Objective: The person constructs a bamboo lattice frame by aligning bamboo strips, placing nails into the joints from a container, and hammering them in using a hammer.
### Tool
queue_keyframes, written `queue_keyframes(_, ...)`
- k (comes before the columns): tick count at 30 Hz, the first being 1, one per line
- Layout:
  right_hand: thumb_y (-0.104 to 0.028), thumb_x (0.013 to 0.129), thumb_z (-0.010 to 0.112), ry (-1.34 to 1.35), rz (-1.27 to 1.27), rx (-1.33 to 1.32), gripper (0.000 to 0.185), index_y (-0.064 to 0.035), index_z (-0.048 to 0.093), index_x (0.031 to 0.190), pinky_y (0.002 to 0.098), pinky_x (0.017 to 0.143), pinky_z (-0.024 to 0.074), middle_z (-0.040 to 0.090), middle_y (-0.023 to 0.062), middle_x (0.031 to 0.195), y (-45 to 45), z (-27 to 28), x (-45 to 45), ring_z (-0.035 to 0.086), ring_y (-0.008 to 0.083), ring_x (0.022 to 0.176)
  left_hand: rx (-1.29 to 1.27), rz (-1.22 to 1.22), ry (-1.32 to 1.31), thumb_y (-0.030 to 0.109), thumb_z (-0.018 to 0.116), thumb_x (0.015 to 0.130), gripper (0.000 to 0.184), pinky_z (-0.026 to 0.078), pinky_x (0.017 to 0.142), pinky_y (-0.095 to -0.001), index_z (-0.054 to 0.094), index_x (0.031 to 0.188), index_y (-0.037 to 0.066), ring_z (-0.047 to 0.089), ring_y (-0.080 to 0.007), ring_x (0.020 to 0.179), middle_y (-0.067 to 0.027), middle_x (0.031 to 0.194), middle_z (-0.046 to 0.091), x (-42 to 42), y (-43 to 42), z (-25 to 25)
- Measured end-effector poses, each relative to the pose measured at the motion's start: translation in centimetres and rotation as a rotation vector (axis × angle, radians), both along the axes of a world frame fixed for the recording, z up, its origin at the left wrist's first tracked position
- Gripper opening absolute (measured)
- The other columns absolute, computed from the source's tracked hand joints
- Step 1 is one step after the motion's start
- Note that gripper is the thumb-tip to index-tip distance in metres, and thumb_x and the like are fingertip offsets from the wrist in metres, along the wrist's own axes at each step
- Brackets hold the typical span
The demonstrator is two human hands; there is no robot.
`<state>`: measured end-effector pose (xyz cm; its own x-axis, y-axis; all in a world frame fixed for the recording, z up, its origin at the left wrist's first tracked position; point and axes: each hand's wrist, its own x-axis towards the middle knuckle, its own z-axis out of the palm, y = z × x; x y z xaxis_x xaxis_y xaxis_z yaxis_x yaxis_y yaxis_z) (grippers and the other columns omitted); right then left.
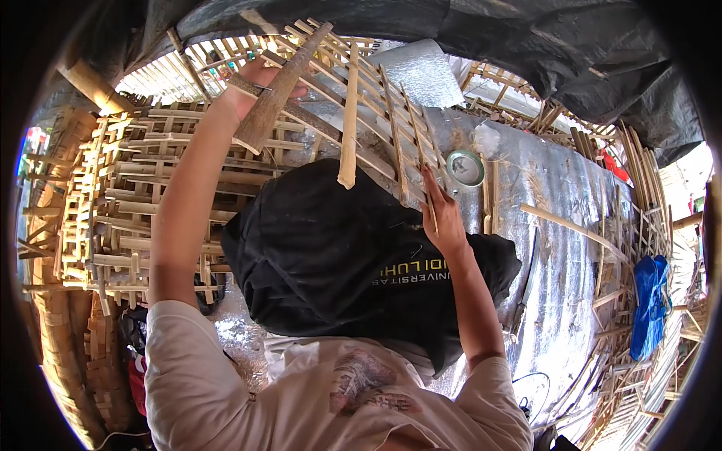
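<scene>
While a plank (pixel 282 98) half-hides the left hand (pixel 259 74), grip unclear, right hand (pixel 445 218) clasping bamboo frame (pixel 393 135)

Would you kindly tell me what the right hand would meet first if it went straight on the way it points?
Most likely more of the slatted frame that the right hand touches, though depth is unclear.

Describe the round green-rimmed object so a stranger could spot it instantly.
Find the wide silvery sheet. On it, just beyond the person's right hand and beside the slatted frame, lies the round object. Its green circular rim sets it apart from the straight sticks nearby.
</scene>
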<state>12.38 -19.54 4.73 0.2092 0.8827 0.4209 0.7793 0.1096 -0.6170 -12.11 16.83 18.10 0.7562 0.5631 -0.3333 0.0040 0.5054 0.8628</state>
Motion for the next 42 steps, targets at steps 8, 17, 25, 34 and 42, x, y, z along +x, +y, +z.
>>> queue_keyframes(8, 0.008, 0.085, 0.057, 0.004, -0.09, 0.02, 0.064, 0.0012, 0.041, 0.147, 0.0476, 0.098, 0.052, 0.055, 0.029, 0.137, -0.8, 2.0, 1.1, 0.057, 0.0473, 0.12, -0.067, 0.189, 0.275, 0.062, 0.026, 0.104, 0.069, 0.047, 0.092, -0.0435, 0.056, 0.124, 0.004, 0.063, -0.0259, 0.103, -0.0134, 0.112, 0.068, -1.1, -0.3, -10.3)
queue_keyframes(17, -0.015, 0.104, 0.055, 0.414, -0.182, 0.054, 0.043, -0.0018, 0.051, 0.145, 0.0251, 0.059, 0.0436, 0.051, 0.0, 0.068, -3.2, 11.0, 2.7, 0.049, 0.0057, 0.063, 0.052, 0.009, 0.37, 0.069, 0.029, 0.101, 0.07, 0.047, 0.088, -0.0412, 0.055, 0.124, 0.008, 0.062, -0.0225, 0.101, -0.009, 0.109, 0.067, 2.8, -2.6, -15.3)
queue_keyframes(25, -0.032, 0.107, 0.049, 0.868, -0.025, 0.287, 0.058, -0.0033, 0.032, 0.155, 0.0239, 0.06, 0.0333, 0.069, 0.0036, 0.121, -7.5, 16.3, 2.9, 0.031, 0.0038, 0.056, 0.43, 0.108, 0.327, 0.072, 0.031, 0.1, 0.075, 0.044, 0.099, -0.0471, 0.053, 0.131, 0.008, 0.057, -0.0237, 0.113, -0.0104, 0.123, 0.063, 6.2, -0.5, -11.0)
queue_keyframes(34, -0.031, 0.107, 0.05, 1.059, 0.288, 0.237, 0.059, -0.0034, 0.031, 0.155, 0.0216, 0.059, 0.0328, 0.055, 0.0059, 0.148, -10.7, 16.2, 3.5, 0.032, 0.0017, 0.055, 0.406, -0.083, -0.23, 0.074, 0.028, 0.099, 0.084, 0.033, 0.114, -0.0492, 0.049, 0.145, 0.006, 0.054, -0.0254, 0.128, -0.0107, 0.139, 0.058, 0.0, 2.3, -1.5)
queue_keyframes(42, -0.033, 0.104, 0.056, 1.179, 0.235, 0.104, 0.065, -0.0033, 0.03, 0.155, 0.0228, 0.059, 0.0351, 0.052, 0.0083, 0.15, -10.0, 12.4, 3.9, 0.032, 0.0007, 0.054, 0.384, 0.008, -0.196, 0.044, 0.058, 0.102, 0.049, 0.052, 0.102, -0.0359, 0.052, 0.136, 0.009, 0.068, -0.0246, 0.11, -0.0103, 0.125, 0.067, -2.1, -2.1, -2.0)
